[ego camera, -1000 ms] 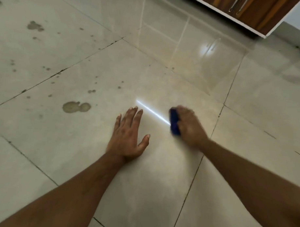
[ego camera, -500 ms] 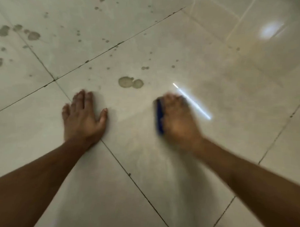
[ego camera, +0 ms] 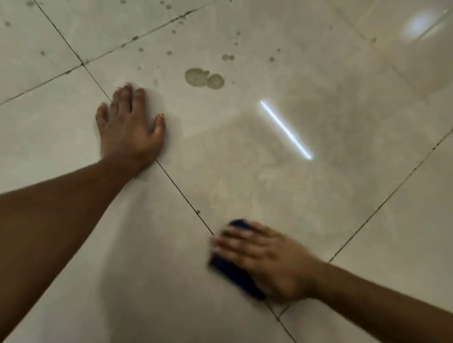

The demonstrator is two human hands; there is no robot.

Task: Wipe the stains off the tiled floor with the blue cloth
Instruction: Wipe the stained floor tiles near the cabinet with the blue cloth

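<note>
**Near floor wiped, far stains left**

The cloth (ego camera: 236, 273) lies on the floor (ego camera: 334, 200) by a grout line, pressed under the flat right hand (ego camera: 266, 260). The left hand (ego camera: 130, 130) is splayed open, bracing. Judging by the surface, nearby tile looks clean; the double stain (ego camera: 204, 78) and scattered spots (ego camera: 228, 57) beyond remain.

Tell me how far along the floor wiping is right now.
Partly done. The tile around the right hand looks free of spots. In hand: that hand presses the blue cloth on the floor near a grout line, blurred mid-wipe, while the left hand braces flat. Left: the double stain and the small spots beyond it.
</note>
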